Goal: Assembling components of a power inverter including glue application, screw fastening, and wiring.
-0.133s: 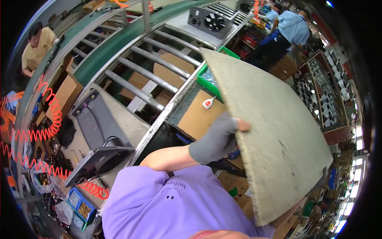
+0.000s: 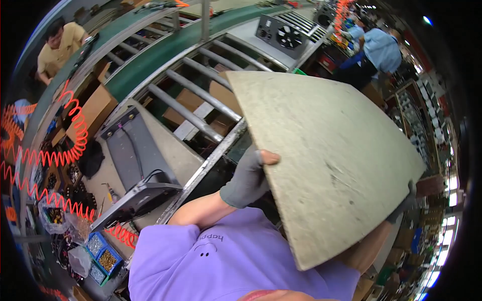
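A large, flat, scuffed beige board (image 2: 326,160) is held up tilted in front of my chest. My left hand (image 2: 249,173), in a grey glove with bare fingertips, grips its left edge, thumb lying on the upper face and the other fingers hidden beneath. At the right edge my gloved right hand (image 2: 405,201) is closed around the board, mostly hidden by it. Left of my left arm, a bent dark grey metal panel (image 2: 135,150) with a black cable rests on a pale work surface, its near upright part (image 2: 135,203) leaning up.
A roller conveyor (image 2: 193,95) runs away beyond the board, with a grey fan unit (image 2: 281,36) on it. Orange coiled hoses (image 2: 75,145) hang at the left. Blue bins (image 2: 104,253) hold small fasteners. One person (image 2: 60,47) stands far left, another (image 2: 379,50) far right.
The board has shifted left with both hands and now hides the white-and-red handled tool, cardboard and most of the green bin. More of my right hand and forearm shows.
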`<state>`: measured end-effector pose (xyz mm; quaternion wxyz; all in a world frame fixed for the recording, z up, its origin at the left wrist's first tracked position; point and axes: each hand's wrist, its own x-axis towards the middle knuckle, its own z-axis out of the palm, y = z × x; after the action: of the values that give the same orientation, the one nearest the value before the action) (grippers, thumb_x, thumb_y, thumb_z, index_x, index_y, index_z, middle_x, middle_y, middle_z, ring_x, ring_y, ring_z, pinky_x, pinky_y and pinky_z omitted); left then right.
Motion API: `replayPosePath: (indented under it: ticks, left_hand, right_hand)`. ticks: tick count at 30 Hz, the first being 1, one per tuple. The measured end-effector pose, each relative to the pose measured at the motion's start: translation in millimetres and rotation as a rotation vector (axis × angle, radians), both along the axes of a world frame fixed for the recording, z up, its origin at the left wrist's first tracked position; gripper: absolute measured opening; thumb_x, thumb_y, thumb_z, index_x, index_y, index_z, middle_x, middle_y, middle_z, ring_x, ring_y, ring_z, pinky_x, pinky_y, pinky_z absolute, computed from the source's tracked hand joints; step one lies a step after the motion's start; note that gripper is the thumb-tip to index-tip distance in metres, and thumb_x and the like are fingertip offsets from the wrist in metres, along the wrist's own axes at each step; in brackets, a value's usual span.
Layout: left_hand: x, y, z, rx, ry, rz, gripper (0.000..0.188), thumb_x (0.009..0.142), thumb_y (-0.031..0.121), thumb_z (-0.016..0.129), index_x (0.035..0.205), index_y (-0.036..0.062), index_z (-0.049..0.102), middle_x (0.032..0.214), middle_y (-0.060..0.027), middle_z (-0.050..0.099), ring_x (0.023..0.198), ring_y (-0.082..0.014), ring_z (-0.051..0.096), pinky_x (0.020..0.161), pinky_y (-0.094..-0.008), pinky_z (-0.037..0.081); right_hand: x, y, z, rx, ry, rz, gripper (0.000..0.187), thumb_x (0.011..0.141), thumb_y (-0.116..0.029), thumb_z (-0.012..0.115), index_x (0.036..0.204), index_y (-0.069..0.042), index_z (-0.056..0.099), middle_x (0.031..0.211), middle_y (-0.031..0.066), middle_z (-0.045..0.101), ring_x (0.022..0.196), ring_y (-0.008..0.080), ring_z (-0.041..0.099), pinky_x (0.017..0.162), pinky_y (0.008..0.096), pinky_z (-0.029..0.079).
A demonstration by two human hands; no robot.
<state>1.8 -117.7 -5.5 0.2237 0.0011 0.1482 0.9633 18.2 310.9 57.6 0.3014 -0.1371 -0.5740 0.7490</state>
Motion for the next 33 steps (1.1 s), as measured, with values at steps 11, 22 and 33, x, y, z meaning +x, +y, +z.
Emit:
replayPosePath:
  ticks: [11, 22, 33]
  left_hand:
    - [-40, -117, -113, -0.009, -0.209, 0.495, 0.047, 0.070, 0.019, 0.052, 0.111, -0.0037, 0.048, 0.106, -0.0152, 0.056, 0.098, -0.0282, 0.054, 0.089, -0.0384, 0.043]
    - [2, -127, -193, -1.273, -0.063, 0.235, 0.061, 0.090, 0.047, 0.041, 0.130, 0.0003, 0.039, 0.127, -0.0156, 0.048, 0.118, -0.0282, 0.045, 0.101, -0.0370, 0.032]
    - [198, -136, -130, -1.330, -1.190, 0.931, 0.023, 0.088, 0.013, 0.043, 0.100, -0.0026, 0.057, 0.085, -0.0044, 0.060, 0.079, -0.0096, 0.054, 0.069, -0.0254, 0.045]
  right_hand:
    - [-268, -183, -85, -0.116, -0.099, 0.538, 0.038, 0.070, -0.015, 0.055, 0.105, 0.000, 0.050, 0.098, 0.0105, 0.053, 0.094, 0.0241, 0.052, 0.089, 0.0342, 0.040]
    - [-416, -304, -195, -0.246, -0.317, 0.831, 0.034, 0.075, -0.010, 0.047, 0.106, 0.004, 0.048, 0.108, 0.0146, 0.053, 0.104, 0.0262, 0.050, 0.095, 0.0396, 0.039]
    - [-426, -311, -384, 0.238, -0.986, 1.088, 0.036, 0.080, -0.018, 0.051, 0.113, -0.002, 0.050, 0.107, 0.0098, 0.057, 0.098, 0.0234, 0.055, 0.082, 0.0413, 0.044]
